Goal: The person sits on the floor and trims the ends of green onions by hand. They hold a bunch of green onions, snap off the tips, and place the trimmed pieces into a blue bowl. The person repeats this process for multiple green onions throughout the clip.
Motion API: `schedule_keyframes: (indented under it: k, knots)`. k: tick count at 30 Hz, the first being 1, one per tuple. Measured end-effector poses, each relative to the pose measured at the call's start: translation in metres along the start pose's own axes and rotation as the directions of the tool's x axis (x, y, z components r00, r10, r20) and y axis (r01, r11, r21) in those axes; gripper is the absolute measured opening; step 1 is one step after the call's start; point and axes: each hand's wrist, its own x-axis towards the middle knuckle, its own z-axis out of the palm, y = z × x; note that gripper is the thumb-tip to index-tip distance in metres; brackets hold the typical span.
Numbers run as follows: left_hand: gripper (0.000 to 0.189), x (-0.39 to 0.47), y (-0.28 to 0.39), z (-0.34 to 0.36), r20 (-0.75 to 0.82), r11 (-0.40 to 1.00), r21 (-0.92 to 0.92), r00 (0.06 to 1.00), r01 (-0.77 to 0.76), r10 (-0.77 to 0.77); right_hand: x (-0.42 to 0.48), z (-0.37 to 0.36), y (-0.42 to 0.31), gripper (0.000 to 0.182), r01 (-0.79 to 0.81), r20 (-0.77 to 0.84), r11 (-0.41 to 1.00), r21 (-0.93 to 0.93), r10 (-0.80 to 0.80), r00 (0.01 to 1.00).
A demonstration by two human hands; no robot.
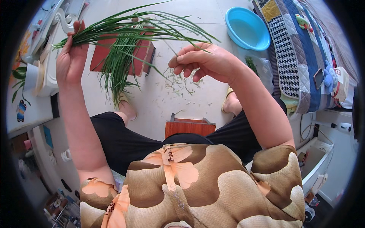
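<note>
My left hand (pixel 74 54), raised at the upper left, grips a bunch of garlic chives (pixel 114 30) near its pale base ends. The long green blades arch rightwards, and their tips droop above my right hand (pixel 206 61). My right thumb and forefinger are pinched together on a thin pale strand (pixel 170 47); the other fingers are curled loosely. Below the held bunch, a second pile of garlic chives (pixel 121 61) lies across a low red stool or box (pixel 98 55), its leaves hanging over the near edge.
Trimmed scraps (pixel 182 85) litter the pale floor (pixel 159 99). A blue plastic basin (pixel 248 30) stands at the upper right. Beside the quilt-covered bed (pixel 288 57), a clear plastic bag (pixel 263 68) lies near more greens (pixel 251 65). A wooden stool (pixel 189 128) shows between my legs.
</note>
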Motion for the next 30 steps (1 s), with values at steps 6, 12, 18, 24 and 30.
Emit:
schedule_keyframes:
  k: [6, 12, 18, 24, 30]
  knots:
    - [0.012, -0.003, 0.008, -0.004, 0.003, 1.000, 0.020, 1.000, -0.024, 0.024, 0.000, 0.000, -0.004, 0.020, 0.000, -0.013, 0.997, -0.074, -0.001, 1.000]
    - [0.012, -0.003, 0.022, -0.016, -0.025, 0.998, 0.004, 0.998, -0.063, 0.064, -0.003, 0.000, -0.004, 0.020, 0.011, -0.036, 0.990, -0.143, -0.017, 0.999]
    - [0.014, -0.003, 0.019, -0.011, 0.008, 0.998, -0.028, 0.999, -0.050, 0.050, -0.007, -0.002, -0.003, 0.021, 0.031, -0.095, 0.975, -0.218, -0.053, 0.994]
    - [0.017, -0.003, 0.018, -0.009, 0.033, 0.999, 0.024, 0.998, -0.048, 0.048, -0.006, -0.005, -0.002, 0.021, 0.040, -0.119, 0.965, -0.261, -0.073, 0.990]
    - [0.017, -0.001, 0.022, -0.011, 0.079, 0.999, -0.005, 0.996, -0.045, 0.045, -0.007, -0.004, 0.001, 0.020, 0.013, -0.195, 0.895, -0.445, -0.112, 0.974]
